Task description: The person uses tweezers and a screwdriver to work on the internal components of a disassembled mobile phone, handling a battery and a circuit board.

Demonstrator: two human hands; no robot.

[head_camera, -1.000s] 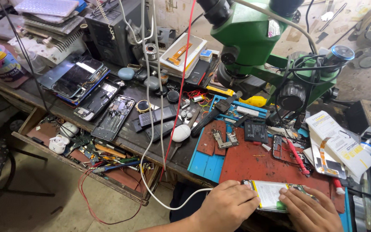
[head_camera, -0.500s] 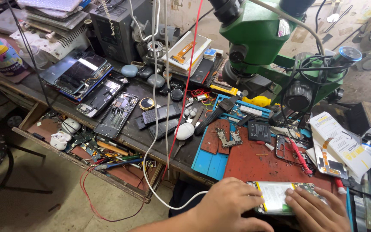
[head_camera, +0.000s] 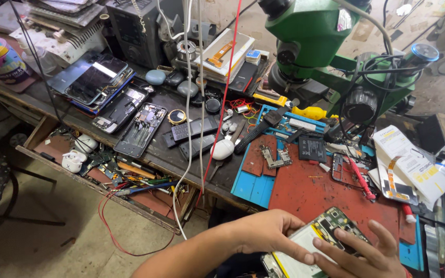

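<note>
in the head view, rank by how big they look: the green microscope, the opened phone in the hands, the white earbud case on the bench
1. green microscope
2. opened phone, though it lies nearest the camera, which inflates it
3. white earbud case

The phone (head_camera: pixel 319 242) runs off the bottom edge, partly covered by both hands; the right hand (head_camera: pixel 366 255) is cut off too.

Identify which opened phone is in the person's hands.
The opened phone at the bottom edge, gripped by left hand and right hand; the others lie untouched on the left bench.
</note>
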